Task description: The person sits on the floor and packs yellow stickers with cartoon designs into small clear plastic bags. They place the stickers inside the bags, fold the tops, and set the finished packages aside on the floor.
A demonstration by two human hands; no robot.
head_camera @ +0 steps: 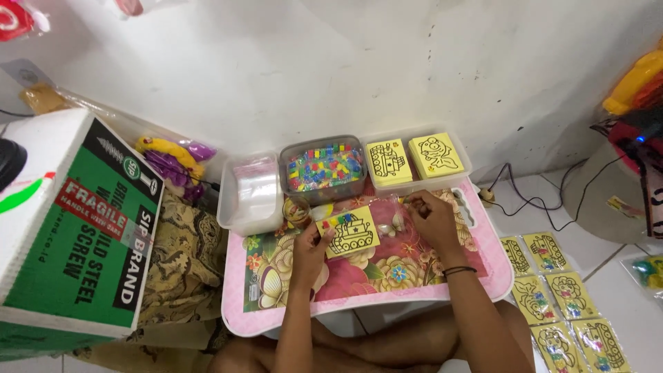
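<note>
Head view, looking down on a low pink table with a floral top; the person is sitting cross-legged behind it.

Left hand: it is pinching the left edge of a small yellow square card printed with a black outline of a boat. Fingers are closed on the card and are holding it near the middle of the table, tilted slightly; whether it is resting on the table surface or just above it cannot be told.

Right hand: it is lying palm down just right of the card, fingers curled over a crinkled clear plastic sleeve that is sitting on the table between hand and card. Fingertips are touching the plastic; whether they are actually clamping it cannot be told. A thin black band is circling the right wrist.

Along the far edge of the table three clear plastic tubs are standing side by side: the left one is holding clear bags, the middle one is holding small multicoloured pieces, and the right one is holding two stacks of yellow outline cards.

More bagged yellow cards are lying in rows on the white tiled floor to the right. A large green and white cardboard box is standing at the left.
</note>
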